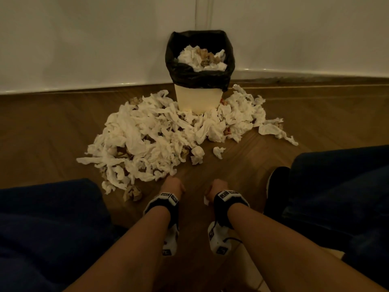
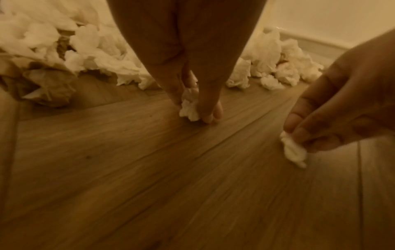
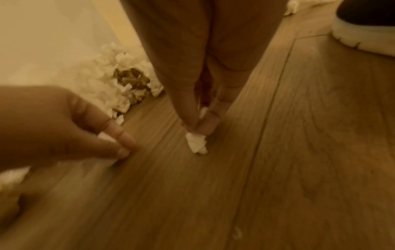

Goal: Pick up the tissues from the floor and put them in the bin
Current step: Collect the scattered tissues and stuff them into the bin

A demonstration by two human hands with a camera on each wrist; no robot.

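A white bin (image 1: 199, 100) with a black liner (image 1: 200, 77) stands against the wall, and tissues (image 1: 202, 59) are heaped to its rim. A big pile of crumpled white tissues (image 1: 147, 133) spreads over the wooden floor around its base. My left hand (image 2: 192, 113) is low over the floor in front of the pile and pinches a small tissue scrap (image 2: 189, 108). Just to its right, my right hand (image 3: 196, 130) pinches another small scrap (image 3: 196, 143) between thumb and fingertips. In the head view both hands (image 1: 172, 186) (image 1: 216, 189) show knuckles only.
Brown crumpled paper (image 1: 132, 192) lies at the pile's near edge. My knees in dark trousers flank the hands. A black shoe with a white sole (image 3: 363, 33) sits on the floor to the right. The white wall (image 1: 84, 49) runs behind the bin.
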